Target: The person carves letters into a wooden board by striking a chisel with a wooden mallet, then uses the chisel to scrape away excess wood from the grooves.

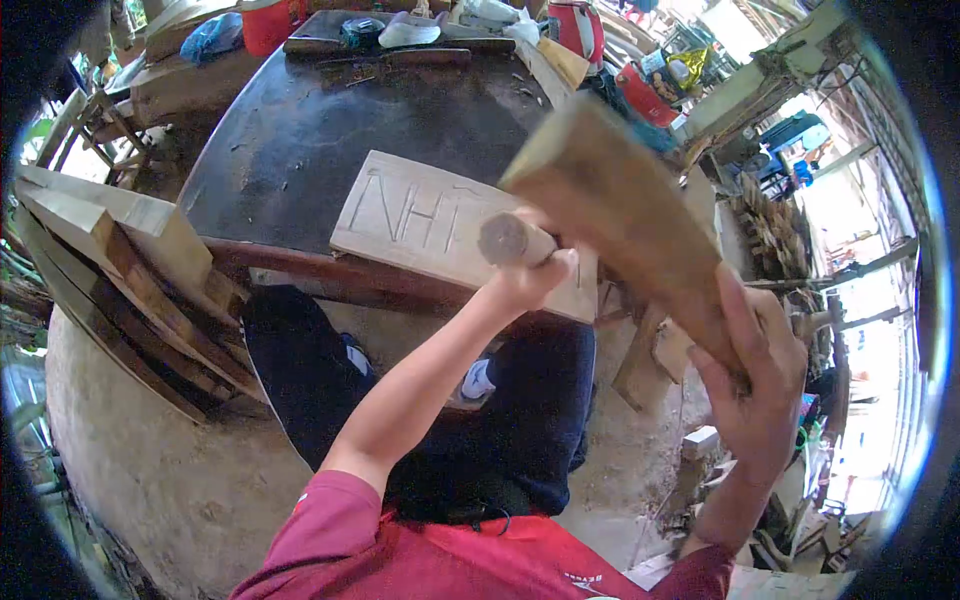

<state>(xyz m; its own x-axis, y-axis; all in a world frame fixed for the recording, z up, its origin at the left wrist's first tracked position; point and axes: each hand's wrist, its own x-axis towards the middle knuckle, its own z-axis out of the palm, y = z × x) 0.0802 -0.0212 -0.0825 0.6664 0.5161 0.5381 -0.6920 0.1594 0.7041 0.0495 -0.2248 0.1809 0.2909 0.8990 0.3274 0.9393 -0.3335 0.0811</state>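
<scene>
My left hand (pixel 540 283) is wrapped around the round wooden handle of a chisel (pixel 503 240), its butt end facing up at me; the blade is hidden below the fist. Beneath it lies a pale wooden board (pixel 375 215) with letters like "NH" cut into its face, set at the near edge of the table. Raised at the right, my right hand (pixel 755 370) grips the narrow end of a thick wooden mallet (pixel 625 205). The mallet's broad head, slightly blurred, hangs in the air just right of the chisel and overlaps the board's right part.
A dark table (pixel 290 150) carries the board, with tools and a white shoe-like item (pixel 410 32) along its far edge. Curved timber pieces (pixel 120 260) lean at the left. A red bucket (pixel 265 28) stands at the back, and stacked wood (pixel 770 230) lies at the right.
</scene>
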